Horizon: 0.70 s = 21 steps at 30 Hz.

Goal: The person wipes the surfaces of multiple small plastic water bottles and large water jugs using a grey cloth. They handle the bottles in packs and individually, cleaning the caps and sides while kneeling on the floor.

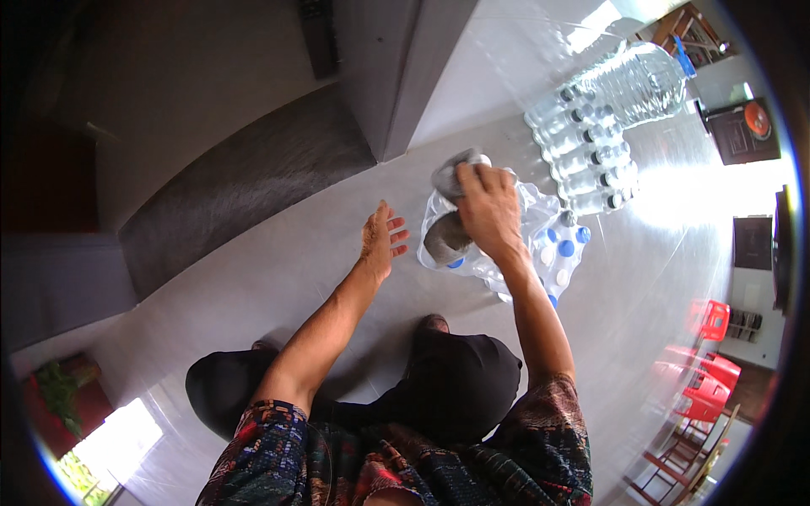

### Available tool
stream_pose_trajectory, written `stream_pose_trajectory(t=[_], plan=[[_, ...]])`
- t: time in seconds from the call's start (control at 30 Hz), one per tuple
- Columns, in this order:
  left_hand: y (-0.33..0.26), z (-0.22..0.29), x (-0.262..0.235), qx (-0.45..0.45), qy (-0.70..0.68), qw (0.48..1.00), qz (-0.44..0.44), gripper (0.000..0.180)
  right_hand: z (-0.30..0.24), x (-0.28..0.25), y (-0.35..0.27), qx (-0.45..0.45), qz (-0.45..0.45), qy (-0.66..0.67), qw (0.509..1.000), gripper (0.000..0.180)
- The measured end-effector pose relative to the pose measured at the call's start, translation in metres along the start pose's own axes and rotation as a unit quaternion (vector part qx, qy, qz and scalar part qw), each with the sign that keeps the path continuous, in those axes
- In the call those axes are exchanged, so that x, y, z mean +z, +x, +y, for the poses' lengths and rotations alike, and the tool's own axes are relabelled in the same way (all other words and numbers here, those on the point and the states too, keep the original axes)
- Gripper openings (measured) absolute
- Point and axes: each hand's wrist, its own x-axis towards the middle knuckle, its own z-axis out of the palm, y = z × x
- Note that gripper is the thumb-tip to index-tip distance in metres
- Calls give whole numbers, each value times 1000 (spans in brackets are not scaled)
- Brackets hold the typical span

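Note:
My right hand (491,207) is closed on a grey cloth (447,239), which bulges out on both sides of the fingers. It is over a cluster of clear plastic bottles (567,250) with blue and white caps, partly hidden by the hand and forearm. Clear plastic wrap (432,207) seems to surround that cluster. To the left, apart from the bottles, my left hand (384,236) hangs in the air with its fingers stretched out and nothing in it.
Behind the cluster lies a pack of clear bottles with dark caps (584,152), beside a large water jug (645,84). A wall corner (390,139) and a dark step (253,185) are at the left. Red chairs (709,390) stand far right.

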Motion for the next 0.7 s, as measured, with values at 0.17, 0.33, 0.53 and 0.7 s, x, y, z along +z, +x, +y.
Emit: stream_pose_trajectory(t=[0.17,0.33,0.53,0.7], plan=[[3,4,-6,28,-23,998,58,53,-32,48,24,-109,-349,-207,907,23],[6,8,-18,57,-30,995,74,48,-60,83,3,-183,-488,-218,825,17],[1,21,-26,75,-32,994,75,41,-57,128,-30,-274,-602,-141,737,12],[3,19,-36,74,-27,992,95,36,-51,72,47,-170,-304,-349,870,18]])
